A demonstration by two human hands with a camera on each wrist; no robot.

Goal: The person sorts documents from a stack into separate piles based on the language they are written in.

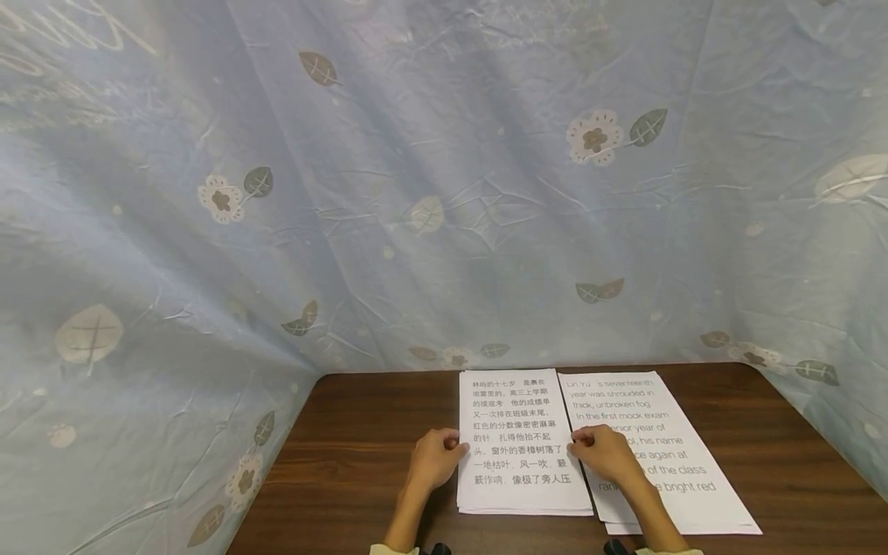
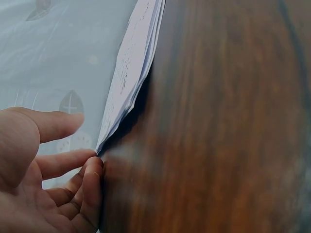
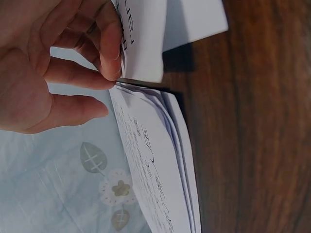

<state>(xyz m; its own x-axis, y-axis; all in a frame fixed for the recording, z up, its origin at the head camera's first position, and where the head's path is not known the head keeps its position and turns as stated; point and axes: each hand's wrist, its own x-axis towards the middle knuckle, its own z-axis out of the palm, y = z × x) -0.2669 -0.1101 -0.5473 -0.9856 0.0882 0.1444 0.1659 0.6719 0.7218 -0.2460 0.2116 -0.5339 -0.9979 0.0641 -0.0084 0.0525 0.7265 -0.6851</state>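
A stack of white sheets printed with Chinese text [image 1: 516, 497] lies on the table in the head view. My left hand [image 1: 435, 460] touches its left edge; in the left wrist view the index fingertip meets the paper edge [image 2: 133, 63], with the thumb held apart. On the opposite side, my right hand [image 1: 610, 455] has its fingertips at the stack's right edge. The right wrist view shows that thumb clear of the index finger, beside the slightly fanned sheets [image 3: 160, 170]. Under the right hand lies a second stack, printed in English [image 1: 687, 462], partly covered by the hand.
The dark brown wooden table [image 1: 361, 432] extends on both sides of the papers. A pale blue cloth with leaves and flowers [image 1: 486, 231] hangs behind and around the table. One lower sheet [image 1: 721, 529] sticks out from the English stack's near edge.
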